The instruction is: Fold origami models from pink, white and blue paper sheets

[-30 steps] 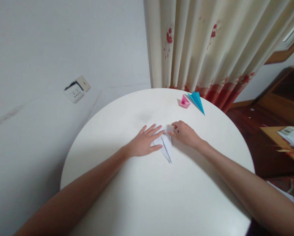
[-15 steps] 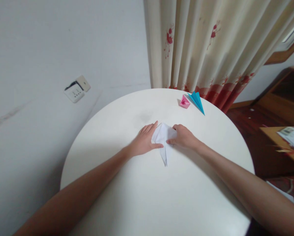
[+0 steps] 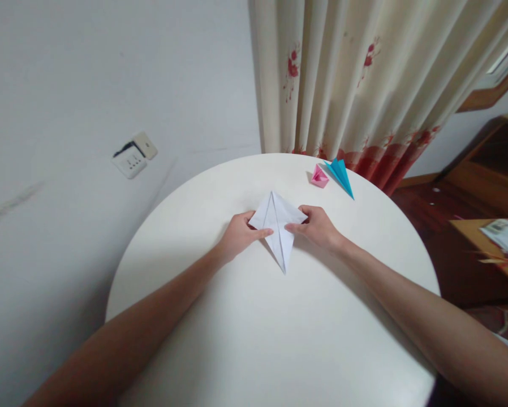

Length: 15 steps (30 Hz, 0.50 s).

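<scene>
A folded white paper (image 3: 278, 223), kite-shaped with a centre crease and its long point toward me, is held a little above the round white table (image 3: 258, 328). My left hand (image 3: 237, 236) pinches its left corner between thumb and fingers. My right hand (image 3: 315, 227) pinches its right corner the same way. Both hands meet over the middle of the table.
A small pink folded paper (image 3: 319, 177) and a blue paper plane (image 3: 341, 174) lie at the table's far edge, close to a flowered curtain (image 3: 356, 85). A wall socket (image 3: 130, 159) sits low on the left wall. Wooden furniture with papers (image 3: 506, 240) stands at right.
The paper lay flat under my hands a second ago. Both hands have since taken its side corners and lifted it, opened out wider, with the top point raised away from me.
</scene>
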### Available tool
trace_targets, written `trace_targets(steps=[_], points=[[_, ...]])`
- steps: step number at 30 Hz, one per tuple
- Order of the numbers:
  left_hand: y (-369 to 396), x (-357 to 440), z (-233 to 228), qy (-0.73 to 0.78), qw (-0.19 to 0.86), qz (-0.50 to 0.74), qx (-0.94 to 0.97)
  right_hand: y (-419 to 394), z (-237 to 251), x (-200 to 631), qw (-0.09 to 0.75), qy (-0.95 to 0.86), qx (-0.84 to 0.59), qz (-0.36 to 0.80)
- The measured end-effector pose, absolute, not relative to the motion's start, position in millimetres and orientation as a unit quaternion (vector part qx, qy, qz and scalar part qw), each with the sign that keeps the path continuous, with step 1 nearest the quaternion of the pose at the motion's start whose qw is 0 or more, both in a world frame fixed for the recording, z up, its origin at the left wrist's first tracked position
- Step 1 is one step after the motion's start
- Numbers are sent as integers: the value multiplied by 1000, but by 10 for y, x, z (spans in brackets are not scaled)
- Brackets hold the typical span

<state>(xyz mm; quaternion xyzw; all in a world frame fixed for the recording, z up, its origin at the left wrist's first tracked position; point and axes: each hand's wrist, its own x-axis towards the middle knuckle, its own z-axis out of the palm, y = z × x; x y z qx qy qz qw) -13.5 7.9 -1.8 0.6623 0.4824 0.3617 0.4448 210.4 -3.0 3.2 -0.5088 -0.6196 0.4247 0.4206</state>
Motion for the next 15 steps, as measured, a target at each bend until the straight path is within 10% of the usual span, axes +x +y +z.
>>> trace_targets(steps=[15], points=[[-145, -216, 356, 213, -11, 565, 797, -243, 221, 2055, 604, -732, -268, 165]])
